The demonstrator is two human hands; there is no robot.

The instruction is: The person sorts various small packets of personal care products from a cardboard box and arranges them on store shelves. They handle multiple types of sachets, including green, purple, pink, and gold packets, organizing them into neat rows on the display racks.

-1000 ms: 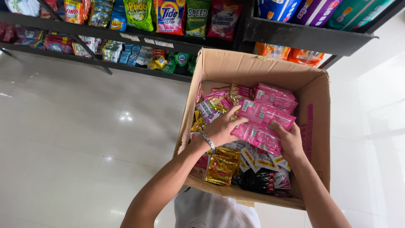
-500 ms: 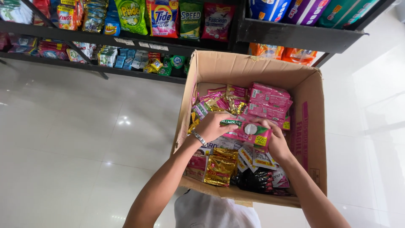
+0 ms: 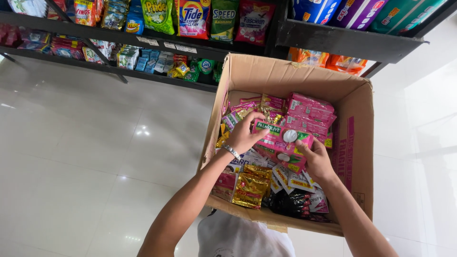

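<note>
White tiled floor point(image 3: 71, 157), black shelves point(image 3: 119, 38) of detergent bags and sachets along top. Open cardboard box point(image 3: 354, 123) at centre-right, full of sachets: pink packs point(image 3: 312, 109) at back, gold pack point(image 3: 250, 189) and black packs point(image 3: 293, 203) near front edge. Both hands inside box, over middle. Left hand point(image 3: 243, 135), bracelet point(image 3: 232, 152) on wrist, fingers curled, pinching left end of pink-green strip point(image 3: 281, 143). Right hand point(image 3: 316, 159) pinches strip's right end, thumb on top. Strip held just above other sachets.

The cardboard box point(image 3: 354, 109) looks matt and rough. The pink sachets point(image 3: 281, 138) inside are glossy, probably plastic film. The white floor point(image 3: 85, 143) is smooth, shiny tile.
</note>
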